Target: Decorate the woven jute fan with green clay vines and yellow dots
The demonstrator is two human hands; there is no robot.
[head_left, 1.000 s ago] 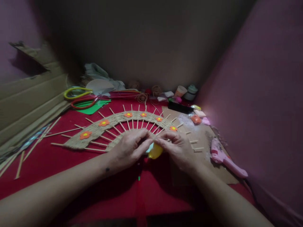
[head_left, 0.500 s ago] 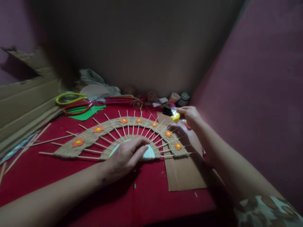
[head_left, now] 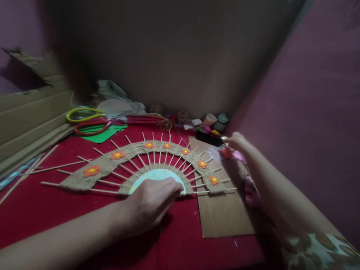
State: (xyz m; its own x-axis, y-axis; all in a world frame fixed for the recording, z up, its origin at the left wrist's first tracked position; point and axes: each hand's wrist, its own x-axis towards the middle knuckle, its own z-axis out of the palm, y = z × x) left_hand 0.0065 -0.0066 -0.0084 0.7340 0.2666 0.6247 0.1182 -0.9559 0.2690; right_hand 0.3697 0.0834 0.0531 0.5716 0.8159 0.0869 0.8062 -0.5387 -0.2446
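Observation:
A half-round woven fan-like piece [head_left: 135,149] of tan cord on thin sticks lies on the red cloth, with orange felt flowers [head_left: 117,154] along its outer band. My left hand [head_left: 154,202] is closed over the lower edge of its pale blue half-disc [head_left: 157,174]; the fingertips are turned down and hidden. Beyond the right end of the piece, my right hand [head_left: 237,141] has its fingers together at the end of a long black object [head_left: 209,138]. What it pinches is unclear. A yellow item [head_left: 215,132] lies just behind the black object.
Brown cardboard [head_left: 225,219] lies under the right end. Scissors [head_left: 95,120] rest on green sheets [head_left: 105,135] at back left. Loose sticks [head_left: 36,165] lie left. A paper cup [head_left: 209,120] and a small jar [head_left: 221,120] stand by the wall. Pink items [head_left: 251,191] sit under my right forearm.
My right hand has moved slightly right and down; the yellow packet it held is out of its fingers. My left hand has curled tighter, showing more of the pale half-disc. The view shifted slightly.

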